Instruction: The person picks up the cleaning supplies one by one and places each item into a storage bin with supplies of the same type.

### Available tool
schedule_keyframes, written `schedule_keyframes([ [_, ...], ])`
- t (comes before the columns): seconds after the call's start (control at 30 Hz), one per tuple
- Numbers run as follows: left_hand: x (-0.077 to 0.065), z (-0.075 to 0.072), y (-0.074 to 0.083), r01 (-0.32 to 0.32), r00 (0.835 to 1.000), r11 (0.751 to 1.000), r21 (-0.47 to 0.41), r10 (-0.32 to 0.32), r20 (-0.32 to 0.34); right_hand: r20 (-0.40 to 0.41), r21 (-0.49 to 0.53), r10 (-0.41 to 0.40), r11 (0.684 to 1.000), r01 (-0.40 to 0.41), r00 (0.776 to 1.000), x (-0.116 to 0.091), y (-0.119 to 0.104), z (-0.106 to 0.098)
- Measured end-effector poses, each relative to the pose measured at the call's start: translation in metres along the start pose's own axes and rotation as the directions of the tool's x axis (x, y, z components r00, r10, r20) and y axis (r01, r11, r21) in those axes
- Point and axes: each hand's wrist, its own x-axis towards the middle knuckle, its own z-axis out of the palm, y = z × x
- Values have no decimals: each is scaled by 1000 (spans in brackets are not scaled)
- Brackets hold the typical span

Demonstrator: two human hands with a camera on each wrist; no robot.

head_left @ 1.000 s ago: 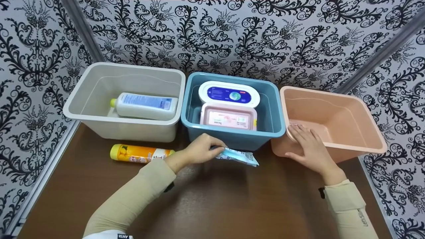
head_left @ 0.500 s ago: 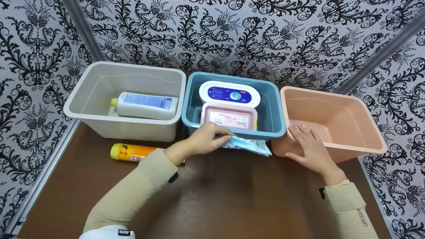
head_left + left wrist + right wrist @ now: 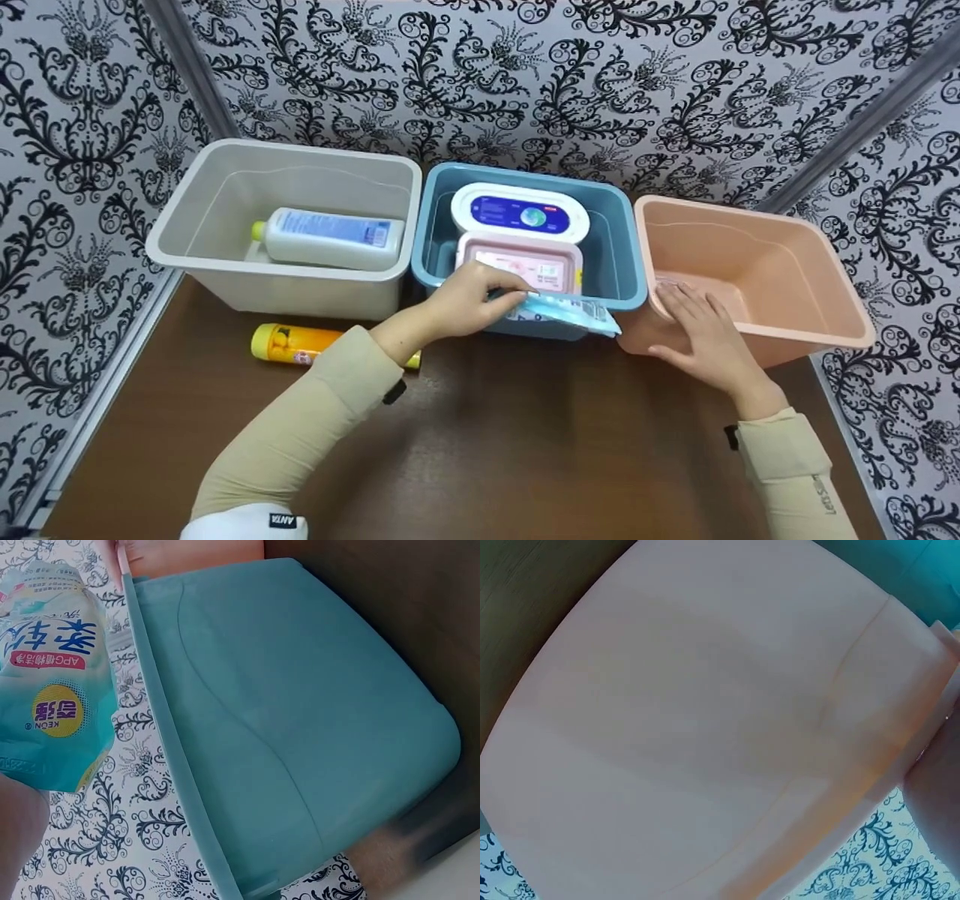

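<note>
My left hand [image 3: 472, 301] pinches one end of a light blue detergent pouch [image 3: 574, 311], holding it over the front rim of the blue bin [image 3: 630, 225]. Chinese print and a yellow round logo show on the pouch [image 3: 56, 682] in the left wrist view. Inside the blue bin lie a white oval pack [image 3: 521, 214] with a dark blue label and a pink rectangular pack [image 3: 536, 262]. My right hand [image 3: 709, 341] rests on the front rim of the peach bin [image 3: 810, 337], fingers extended over the edge and thumb outside.
A grey-white bin [image 3: 285, 289] at the left holds a white bottle [image 3: 330, 238] with a yellow cap. In front of it an orange-yellow bottle [image 3: 296, 345] lies on the brown table [image 3: 487, 450], partly behind my left forearm. Patterned walls [image 3: 525, 82] enclose the table.
My left hand has moved up and slightly right with the pouch, from in front of the blue bin to above its front rim. The right hand has stayed on the peach bin.
</note>
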Motion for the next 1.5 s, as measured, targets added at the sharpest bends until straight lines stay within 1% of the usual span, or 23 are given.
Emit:
schedule_keyframes([
  [0.3,1,0,0,-13,1000,1000,-4,13,-3,19,-10,76,997,-76,997,-16,13,-9],
  [0.57,6,-1,3,-24,1000,1000,-10,23,-4,41,11,167,986,-167,985,-37,31,-17],
  [0.63,8,-1,3,-31,999,999,-12,31,-9,41,7,179,984,-179,983,-42,36,-19],
  [0.8,11,-3,3,-85,996,996,-15,85,-40,34,-15,218,976,-218,975,-53,43,-23],
  [0.93,15,-3,5,-92,995,996,-10,91,-46,17,-16,229,973,-229,973,-56,47,-21],
  [1.13,25,-4,12,-97,995,995,11,97,-37,-7,5,221,975,-221,975,-58,50,-17],
  [1.33,40,-5,20,-117,993,993,8,117,-33,-14,3,220,976,-220,975,-58,51,-16],
  [1.5,54,-4,27,-100,995,995,-15,100,-5,-18,8,218,976,-218,976,-58,51,-15],
])
